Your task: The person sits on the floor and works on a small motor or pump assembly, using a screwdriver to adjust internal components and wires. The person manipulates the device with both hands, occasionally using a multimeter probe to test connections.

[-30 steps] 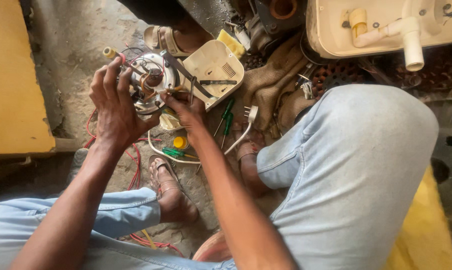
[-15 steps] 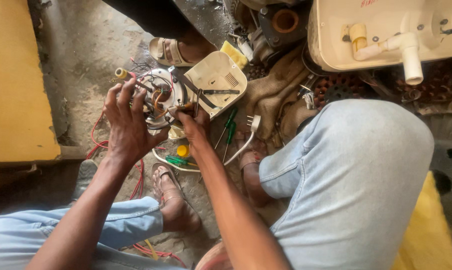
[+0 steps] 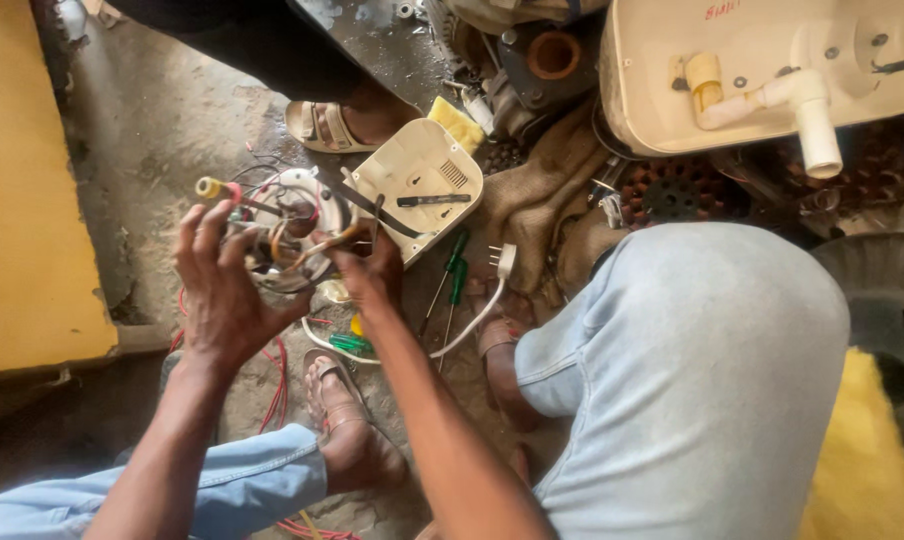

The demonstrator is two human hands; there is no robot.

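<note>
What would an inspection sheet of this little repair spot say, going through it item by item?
Surface: dusty concrete floor.
Job's things: round wired motor part, held up off the floor.
Clutter: cream cover plate, green screwdrivers, sackcloth.
Hands: left hand grips the part's rim; right hand pinches at its wires.
Cables: red wires on the floor; white plug lead.
Surroundings: yellow panel, cream appliance casing, another person's sandalled foot.
</note>
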